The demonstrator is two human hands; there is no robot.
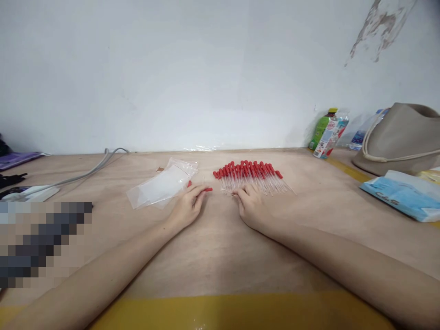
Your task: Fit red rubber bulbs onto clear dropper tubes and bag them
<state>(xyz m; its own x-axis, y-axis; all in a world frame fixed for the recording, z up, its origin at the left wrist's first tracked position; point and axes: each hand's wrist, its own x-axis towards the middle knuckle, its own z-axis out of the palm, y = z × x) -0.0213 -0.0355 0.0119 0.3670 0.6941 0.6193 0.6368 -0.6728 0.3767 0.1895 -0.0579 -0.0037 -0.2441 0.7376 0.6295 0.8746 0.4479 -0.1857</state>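
Observation:
My left hand [189,204] pinches a red rubber dropper bulb [208,189], which points right from the fingertips. Another red bulb [189,183] shows just behind that hand. Across a small gap, my right hand [251,205] is closed, with a thin clear dropper tube [227,190] sticking out to the left of its fingers. Behind the right hand lies a row of red-topped droppers [245,169], bulbs toward the wall and clear stems toward me. Clear plastic bags [161,185] lie stacked beyond my left hand.
At the back right, drink bottles [330,133] stand by the wall, near a grey-beige bag [402,137] and a blue packet [402,192]. A grey cable [92,169] runs along the left. Yellow tape [220,311] crosses the table's near side.

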